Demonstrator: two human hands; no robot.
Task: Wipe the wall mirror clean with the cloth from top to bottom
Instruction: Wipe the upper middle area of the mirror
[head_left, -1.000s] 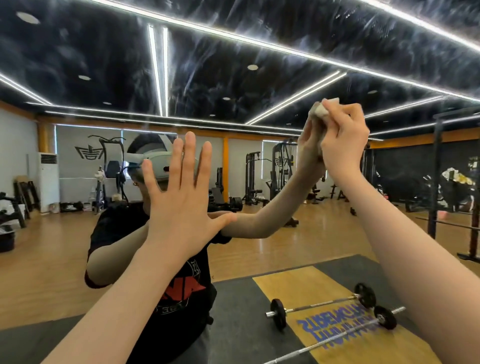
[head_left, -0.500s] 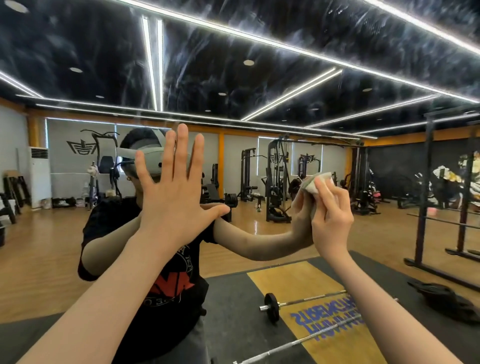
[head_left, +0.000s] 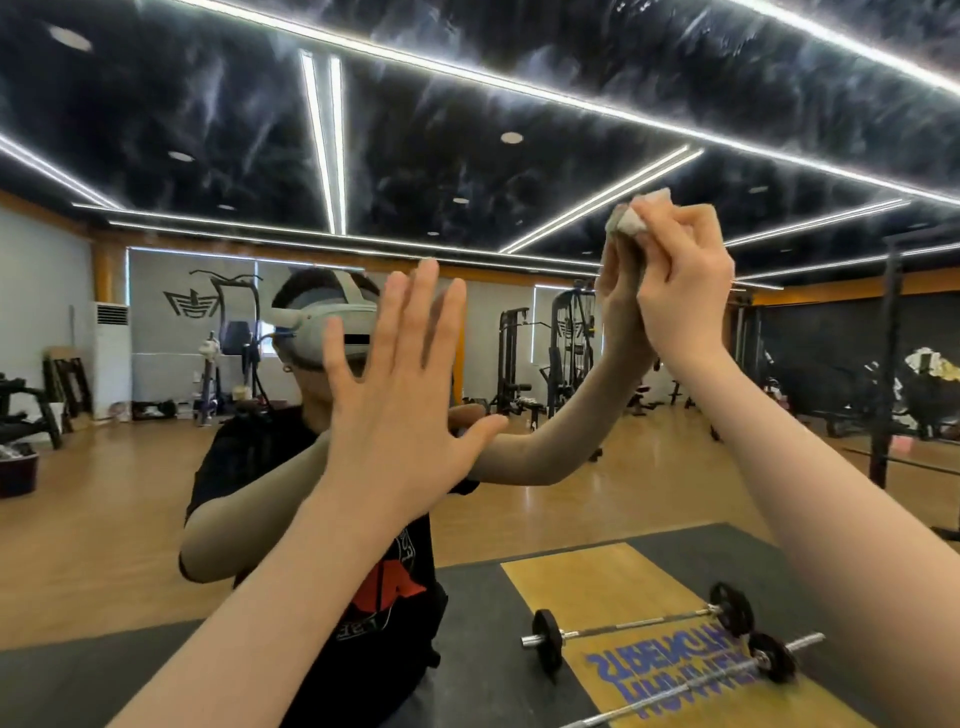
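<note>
The wall mirror (head_left: 156, 493) fills the whole view and reflects a gym and my own figure. My right hand (head_left: 680, 280) is raised high at the right and grips a small wadded grey-white cloth (head_left: 636, 215), pressing it against the glass. My left hand (head_left: 400, 395) lies flat on the mirror at centre, fingers spread and straight, at about head height of my reflection. The reflected hands meet mine at the glass.
Everything behind the glass is reflection: a barbell (head_left: 639, 623) on a yellow and black lifting mat, weight machines (head_left: 566, 353), a rack (head_left: 888, 364) at right, a white air-conditioner unit (head_left: 111, 353) at left, and ceiling light strips.
My right hand with the cloth went down the glass to mid height half a second ago and is now back up high. The left hand stayed planted on the mirror.
</note>
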